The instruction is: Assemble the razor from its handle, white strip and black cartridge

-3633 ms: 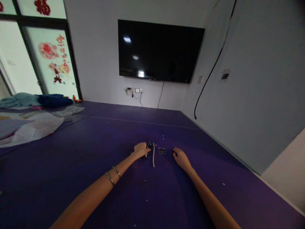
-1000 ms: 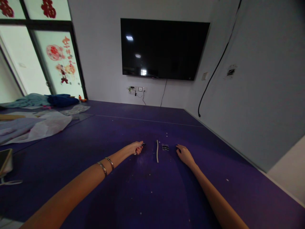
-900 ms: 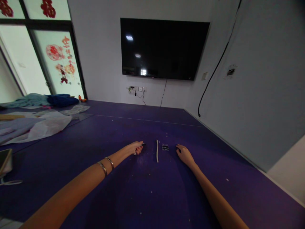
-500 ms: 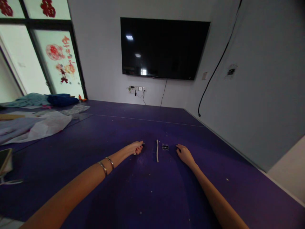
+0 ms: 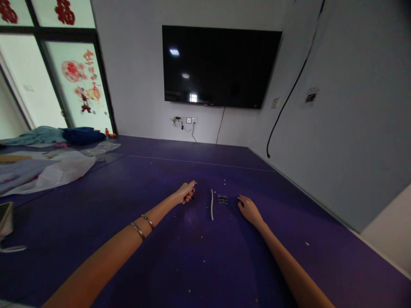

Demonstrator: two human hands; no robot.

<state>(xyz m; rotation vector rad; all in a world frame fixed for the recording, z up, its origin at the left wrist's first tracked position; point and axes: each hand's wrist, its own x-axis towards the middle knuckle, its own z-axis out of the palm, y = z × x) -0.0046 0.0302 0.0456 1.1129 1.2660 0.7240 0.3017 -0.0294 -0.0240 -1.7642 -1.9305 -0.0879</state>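
My left hand [image 5: 186,191] is closed around a small slim tool [image 5: 194,184]; its thin pale tip pokes out above the fingers, and a dark bit shows below them. The tool's exact kind is too small to make out. To the right of that hand lies a cream-coloured strip [image 5: 212,206], long and narrow, apart from the fingers. Beside the strip is a small clear packet with dark pieces [image 5: 222,199]. My right hand [image 5: 248,207] rests on the purple surface [image 5: 224,256] right of the packet, fingers loosely bent and holding nothing visible.
White plastic sheeting [image 5: 69,171] and folded cloths [image 5: 83,134] lie at the left. A black cable [image 5: 289,96] hangs down the right wall. A television [image 5: 221,66] is mounted on the far wall above sockets [image 5: 189,120]. Small white scraps dot the surface.
My left hand has lifted slightly and turned, so the tool's thin tip now shows above the fingers. My right hand, the strip and the packet have stayed put.
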